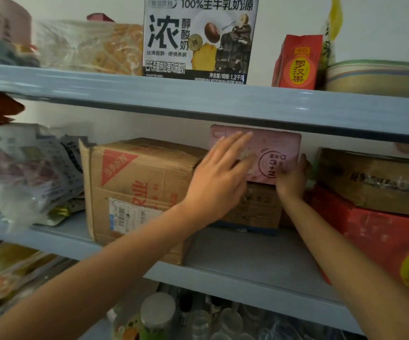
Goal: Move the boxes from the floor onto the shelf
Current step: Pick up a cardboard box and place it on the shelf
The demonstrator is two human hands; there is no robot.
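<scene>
A pink box [277, 148] stands at the back of the middle shelf [247, 251], on top of a small brown carton [260, 207]. My left hand [220, 177] lies flat against the pink box's front with straight fingers, covering its left half. My right hand [293, 177] holds the box at its lower right corner, fingers curled round the edge. A big brown carton [135, 187] with red print stands just left of the pink box.
To the right lies a red carton [380, 241] with a brown carton [375, 180] stacked on it. Plastic bags [27, 173] fill the shelf's left end. The upper shelf carries a yogurt case [198, 38], a red packet [296, 62] and a bowl [377, 77]. Jars [159, 312] stand below.
</scene>
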